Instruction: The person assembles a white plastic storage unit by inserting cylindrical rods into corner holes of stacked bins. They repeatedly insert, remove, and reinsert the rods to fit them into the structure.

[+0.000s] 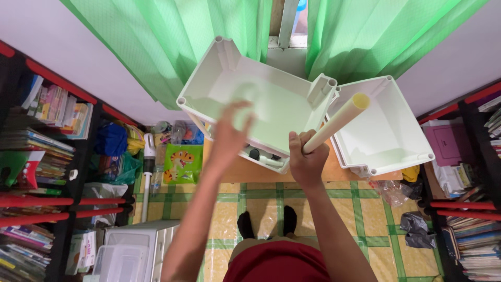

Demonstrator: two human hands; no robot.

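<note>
The right hand [307,159] has its fingers closed around a cream tube [336,121] whose long axis slants up and right toward the corner socket [324,83] of the white tray [266,99], while the blurred left hand [229,133], fingers spread, rests against that tray's wall.

Left hand [229,137], centre frame, is motion-blurred; its grip cannot be determined. Bookshelves [36,156] are cut off at both side edges. The pale tube [336,122] hides part of the right tray [389,136].
</note>
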